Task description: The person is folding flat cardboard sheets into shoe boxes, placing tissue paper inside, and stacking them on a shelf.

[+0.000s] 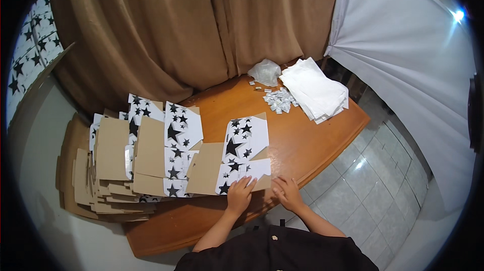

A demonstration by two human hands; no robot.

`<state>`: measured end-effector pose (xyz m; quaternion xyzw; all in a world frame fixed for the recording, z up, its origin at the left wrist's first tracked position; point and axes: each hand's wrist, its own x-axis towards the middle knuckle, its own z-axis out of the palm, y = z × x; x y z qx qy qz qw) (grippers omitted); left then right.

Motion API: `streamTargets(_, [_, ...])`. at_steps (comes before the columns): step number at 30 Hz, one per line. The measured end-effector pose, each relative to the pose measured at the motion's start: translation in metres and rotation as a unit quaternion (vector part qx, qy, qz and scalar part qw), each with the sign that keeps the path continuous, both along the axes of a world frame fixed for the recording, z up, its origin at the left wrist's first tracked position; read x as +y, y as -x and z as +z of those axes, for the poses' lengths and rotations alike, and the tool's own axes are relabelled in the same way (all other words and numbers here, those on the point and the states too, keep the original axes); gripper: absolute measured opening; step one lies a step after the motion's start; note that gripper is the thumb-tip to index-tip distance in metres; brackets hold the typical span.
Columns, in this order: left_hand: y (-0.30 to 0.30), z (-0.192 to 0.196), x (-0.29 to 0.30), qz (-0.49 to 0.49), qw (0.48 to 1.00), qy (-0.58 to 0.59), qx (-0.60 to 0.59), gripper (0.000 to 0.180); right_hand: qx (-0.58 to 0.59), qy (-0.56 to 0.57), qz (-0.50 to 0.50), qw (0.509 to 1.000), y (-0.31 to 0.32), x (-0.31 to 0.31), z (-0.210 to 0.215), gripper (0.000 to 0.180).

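A flat cardboard box blank [245, 140] with a white face and black stars lies on the wooden table in front of me. My left hand [239, 195] rests on its near edge with the fingers stretched forward over the white panel. Just off the right edge of the blank, my right hand [287, 193] lies at the table's front edge, its fingers loosely extended. Neither hand appears to grip anything. Another star-printed blank [182, 131] lies to the left, overlapped by a brown cardboard flap [205, 164].
Overlapping box blanks [112, 147] form a stack at the left. Toward the back right are a pile of white sheets [316, 89], several small silvery packets [280, 100] and a clear plastic bag [265, 72]. A brown curtain [151, 29] hangs behind the table [307, 142].
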<state>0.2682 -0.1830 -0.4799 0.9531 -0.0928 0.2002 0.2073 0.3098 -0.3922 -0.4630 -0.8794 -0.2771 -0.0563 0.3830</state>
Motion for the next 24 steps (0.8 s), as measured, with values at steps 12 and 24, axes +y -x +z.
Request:
streamTargets(12, [-0.009, 0.104, 0.044, 0.143, 0.938, 0.274, -0.155, 0.016, 0.023, -0.311, -0.26, 0.914, -0.083, -0.081, -0.017, 0.02])
streamTargets(24, [-0.048, 0.113, 0.0, 0.009, 0.768, 0.592, -0.245, 0.025, 0.197, -0.452, -0.18, 0.851, -0.2, -0.122, 0.035, 0.059])
